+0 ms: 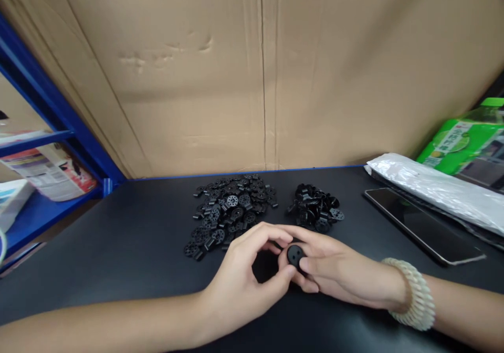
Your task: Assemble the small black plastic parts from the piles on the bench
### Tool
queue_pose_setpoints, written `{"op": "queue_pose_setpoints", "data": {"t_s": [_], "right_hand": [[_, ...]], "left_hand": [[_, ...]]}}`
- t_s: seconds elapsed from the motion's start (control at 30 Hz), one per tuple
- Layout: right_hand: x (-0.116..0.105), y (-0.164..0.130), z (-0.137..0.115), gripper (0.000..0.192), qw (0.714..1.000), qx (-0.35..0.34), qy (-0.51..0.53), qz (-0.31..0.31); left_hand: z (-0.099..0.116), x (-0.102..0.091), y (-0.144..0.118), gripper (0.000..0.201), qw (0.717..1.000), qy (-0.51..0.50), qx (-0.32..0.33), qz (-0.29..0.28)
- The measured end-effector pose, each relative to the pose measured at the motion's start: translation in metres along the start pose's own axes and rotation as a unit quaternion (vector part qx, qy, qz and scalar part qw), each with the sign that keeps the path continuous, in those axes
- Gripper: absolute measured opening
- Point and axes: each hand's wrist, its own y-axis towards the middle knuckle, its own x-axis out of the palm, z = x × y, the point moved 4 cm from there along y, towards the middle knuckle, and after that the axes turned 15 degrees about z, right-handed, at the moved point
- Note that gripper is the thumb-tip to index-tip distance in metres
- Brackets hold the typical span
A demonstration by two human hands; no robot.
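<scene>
My left hand (244, 274) and my right hand (334, 269) meet at the middle of the black table (118, 248). Together their fingertips pinch one small round black plastic part (295, 255) just above the tabletop. Behind the hands lies a large pile of flat perforated black discs (230, 211). A smaller heap of black parts (315, 208) sits to its right. A coiled cream hair tie (413, 292) circles my right wrist.
A dark phone (421, 224) lies face up at the right, beside a silvery plastic bag (437, 187) and a green package (464, 143). A cardboard wall (255, 69) stands behind the table. Blue shelving (51, 132) with papers is at the left.
</scene>
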Motion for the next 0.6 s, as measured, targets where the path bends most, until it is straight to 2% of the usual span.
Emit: {"op": "queue_pose_setpoints", "data": {"t_s": [0.1,0.17,0.4,0.6], "right_hand": [[-0.005,0.003,-0.003,0.065,0.999,-0.021,-0.031,0.002],[-0.007,0.004,-0.002,0.061,0.999,-0.013,-0.051,0.0],[-0.006,0.006,-0.003,0.034,0.998,-0.004,-0.07,0.006],[0.003,0.001,-0.007,0.021,0.995,0.01,-0.095,-0.027]], "left_hand": [[-0.005,0.002,0.001,0.027,0.997,-0.042,-0.064,-0.009],[-0.006,0.001,0.002,0.022,0.995,-0.059,-0.085,-0.003],[-0.001,-0.005,0.004,0.019,0.996,-0.088,-0.02,0.028],[0.0,-0.001,0.002,0.019,0.998,-0.065,-0.002,-0.001]]}}
